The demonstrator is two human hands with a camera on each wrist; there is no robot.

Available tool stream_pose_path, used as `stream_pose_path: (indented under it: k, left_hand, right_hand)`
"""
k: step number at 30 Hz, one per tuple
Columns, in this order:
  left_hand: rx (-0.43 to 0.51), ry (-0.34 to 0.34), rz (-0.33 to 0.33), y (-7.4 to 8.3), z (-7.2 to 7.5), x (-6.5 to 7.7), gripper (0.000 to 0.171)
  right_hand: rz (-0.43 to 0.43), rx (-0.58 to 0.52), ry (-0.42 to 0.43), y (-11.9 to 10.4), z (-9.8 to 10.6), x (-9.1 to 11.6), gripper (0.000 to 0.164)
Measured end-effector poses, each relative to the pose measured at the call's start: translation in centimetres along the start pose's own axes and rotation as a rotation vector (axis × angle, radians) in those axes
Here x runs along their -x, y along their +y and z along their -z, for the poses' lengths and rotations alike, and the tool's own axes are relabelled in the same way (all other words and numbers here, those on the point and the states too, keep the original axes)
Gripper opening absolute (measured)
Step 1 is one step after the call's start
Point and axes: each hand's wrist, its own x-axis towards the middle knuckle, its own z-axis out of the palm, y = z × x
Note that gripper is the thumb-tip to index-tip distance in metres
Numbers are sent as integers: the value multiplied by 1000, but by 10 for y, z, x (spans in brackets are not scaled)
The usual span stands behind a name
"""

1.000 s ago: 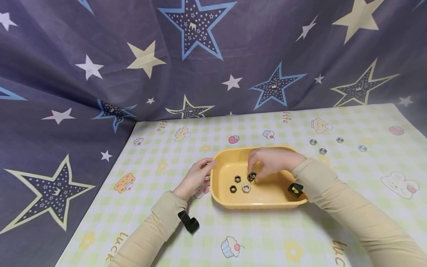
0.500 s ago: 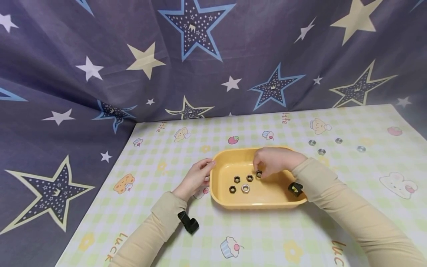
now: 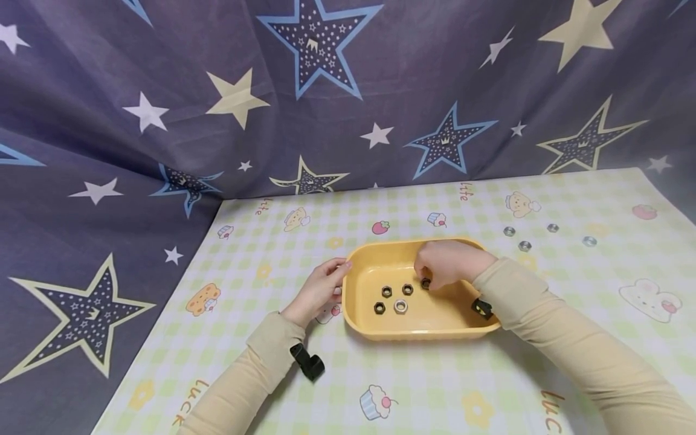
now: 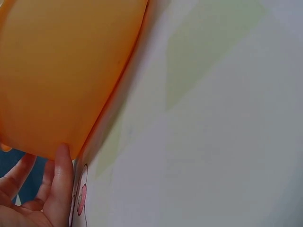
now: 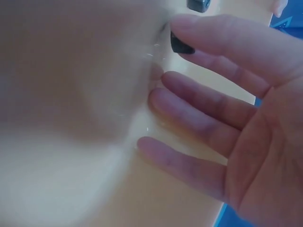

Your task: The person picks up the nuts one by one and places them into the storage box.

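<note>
Right hand [image 3: 448, 264] pinches dark nut [image 3: 426, 283].
Nut sits right of four loose nuts [image 3: 400, 307]; left hand [image 3: 319, 287] grips left end of tray [image 3: 424, 333].

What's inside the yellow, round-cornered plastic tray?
The tray holds three dark metal hex nuts and one silver metal hex nut. The bare right hand pinches another dark metal nut inside. In the head view, that hand hides some tray floor.

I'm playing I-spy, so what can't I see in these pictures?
Head view: part of the nut in the right hand, hidden by that hand.
Head view: any marks on the nuts on the cloth, too small.
Left wrist view: the rest of the tray, cut off by the top and left edges.
Right wrist view: a second nut, cut off by the top edge.
</note>
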Motion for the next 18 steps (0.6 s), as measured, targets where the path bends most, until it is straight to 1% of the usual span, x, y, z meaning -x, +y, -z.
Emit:
stream_pose_path:
  k: [5,12,14,18]
  left_hand:
    - [-4,-10,2,5,0,4,37]
    - [-28,-5,3,21,-5,19,34]
    - [-26,-4,7,19,-4,17,34]
    - [-14,-4,5,8,-1,7,36]
  right_hand:
    - [-8,26,4,-2,1,0,15]
    - [-28,46,-3,-4,2,1,17]
    - [-28,48,-1,-4,2,1,17]
    - [-22,50,5,-4,1,1,16]
